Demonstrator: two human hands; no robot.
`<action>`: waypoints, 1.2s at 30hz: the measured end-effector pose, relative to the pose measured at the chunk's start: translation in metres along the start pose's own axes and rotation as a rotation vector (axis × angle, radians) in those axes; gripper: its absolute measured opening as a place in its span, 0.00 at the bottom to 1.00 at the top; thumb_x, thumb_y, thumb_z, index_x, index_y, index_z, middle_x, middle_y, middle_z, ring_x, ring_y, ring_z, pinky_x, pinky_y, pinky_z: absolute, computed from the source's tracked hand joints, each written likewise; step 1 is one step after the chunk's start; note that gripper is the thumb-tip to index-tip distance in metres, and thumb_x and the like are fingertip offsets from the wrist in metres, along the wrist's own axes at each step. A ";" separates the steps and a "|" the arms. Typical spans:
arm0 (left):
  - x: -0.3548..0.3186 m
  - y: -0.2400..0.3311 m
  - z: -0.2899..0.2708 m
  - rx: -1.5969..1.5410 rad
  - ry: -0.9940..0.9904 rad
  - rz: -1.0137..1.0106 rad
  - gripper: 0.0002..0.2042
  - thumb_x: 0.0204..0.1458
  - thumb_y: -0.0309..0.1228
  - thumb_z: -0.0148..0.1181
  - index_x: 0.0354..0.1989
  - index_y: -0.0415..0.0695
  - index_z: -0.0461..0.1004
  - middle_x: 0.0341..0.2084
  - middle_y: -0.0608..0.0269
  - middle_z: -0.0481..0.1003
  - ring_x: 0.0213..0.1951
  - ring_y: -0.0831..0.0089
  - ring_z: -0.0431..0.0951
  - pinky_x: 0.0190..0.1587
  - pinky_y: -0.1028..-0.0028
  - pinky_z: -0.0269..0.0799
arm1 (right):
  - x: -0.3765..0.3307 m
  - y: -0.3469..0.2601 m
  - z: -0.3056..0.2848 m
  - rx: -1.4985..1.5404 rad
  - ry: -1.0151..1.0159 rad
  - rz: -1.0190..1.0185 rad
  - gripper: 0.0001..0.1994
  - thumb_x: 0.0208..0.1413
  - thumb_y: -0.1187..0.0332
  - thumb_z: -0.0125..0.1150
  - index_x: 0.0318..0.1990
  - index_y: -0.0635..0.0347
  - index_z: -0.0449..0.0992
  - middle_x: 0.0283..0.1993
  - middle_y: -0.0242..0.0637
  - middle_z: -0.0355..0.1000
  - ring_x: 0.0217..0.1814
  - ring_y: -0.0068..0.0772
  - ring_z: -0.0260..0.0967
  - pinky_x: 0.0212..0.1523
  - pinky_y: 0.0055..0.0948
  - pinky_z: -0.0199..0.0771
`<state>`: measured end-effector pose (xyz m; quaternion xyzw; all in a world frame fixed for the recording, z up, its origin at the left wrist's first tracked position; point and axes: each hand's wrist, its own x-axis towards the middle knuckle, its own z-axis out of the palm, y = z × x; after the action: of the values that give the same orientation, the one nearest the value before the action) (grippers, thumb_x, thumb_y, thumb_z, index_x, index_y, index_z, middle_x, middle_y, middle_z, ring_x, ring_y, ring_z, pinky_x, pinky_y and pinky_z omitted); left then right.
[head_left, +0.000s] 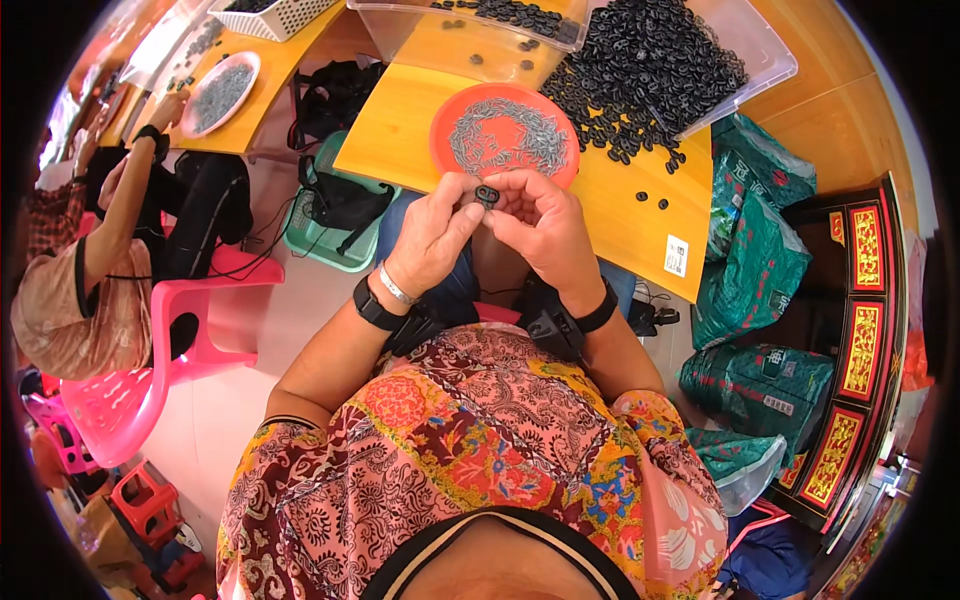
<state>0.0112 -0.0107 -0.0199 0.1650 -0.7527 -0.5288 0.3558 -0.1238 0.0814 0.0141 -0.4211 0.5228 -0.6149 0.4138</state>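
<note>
Black oval piece (487, 194), just one, is pinched between my two hands, just off the near rim of the plate as seen from above. My left fingers (459, 187) grip one side of it, thumb against index, and my right fingers (524, 182) close on the other. I wear one dark wristband on each wrist, plus one pale bracelet (395, 286) on the left.

Right beyond my fingers, one orange-red plate (439, 130) sits on the yellow desk (620, 235), scattered with grey pins (540, 128), too many to count. To its right, two loose black pieces (642, 196) lie side by side, and one white label (677, 255) is stuck near the desk's edge. Farther off, one heap of black pieces (640, 75), beyond counting, spreads out of one clear tub (768, 58). A second clear tub (400, 32) stands to the left.

Green bags (752, 280), at least four, crowd the floor on my right. Off to my left, one co-worker (95, 295) sits reaching toward one pale plate (250, 63) of grey pins.
</note>
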 end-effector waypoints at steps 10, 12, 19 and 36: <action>0.004 0.003 -0.001 0.046 -0.036 0.172 0.08 0.54 0.28 0.50 0.39 0.38 0.66 0.23 0.52 0.70 0.26 0.57 0.72 0.28 0.69 0.66 | -0.007 -0.008 -0.005 0.021 -0.048 0.035 0.12 0.50 0.80 0.60 0.44 0.64 0.72 0.36 0.25 0.72 0.36 0.11 0.68 0.38 0.14 0.68; 0.001 0.004 -0.002 0.100 -0.016 0.204 0.06 0.53 0.27 0.50 0.37 0.37 0.67 0.24 0.51 0.70 0.26 0.54 0.72 0.28 0.68 0.66 | -0.009 -0.005 -0.003 0.021 -0.054 0.038 0.12 0.50 0.80 0.60 0.44 0.64 0.72 0.36 0.25 0.71 0.35 0.11 0.67 0.37 0.14 0.68; -0.006 0.002 0.001 0.119 0.103 0.292 0.09 0.55 0.30 0.47 0.36 0.36 0.67 0.22 0.51 0.71 0.24 0.54 0.72 0.27 0.65 0.66 | -0.011 -0.004 0.007 0.130 -0.089 0.033 0.13 0.50 0.82 0.59 0.45 0.64 0.72 0.34 0.24 0.69 0.35 0.11 0.66 0.36 0.14 0.66; -0.009 0.007 0.005 0.155 0.261 0.286 0.12 0.58 0.34 0.44 0.33 0.36 0.67 0.20 0.52 0.69 0.22 0.54 0.70 0.25 0.66 0.64 | -0.002 -0.005 0.015 0.199 -0.125 0.072 0.12 0.50 0.81 0.58 0.43 0.64 0.73 0.35 0.26 0.71 0.36 0.14 0.68 0.38 0.16 0.70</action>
<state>0.0147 0.0007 -0.0181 0.1503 -0.7545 -0.3873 0.5080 -0.1097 0.0794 0.0202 -0.3962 0.4471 -0.6212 0.5072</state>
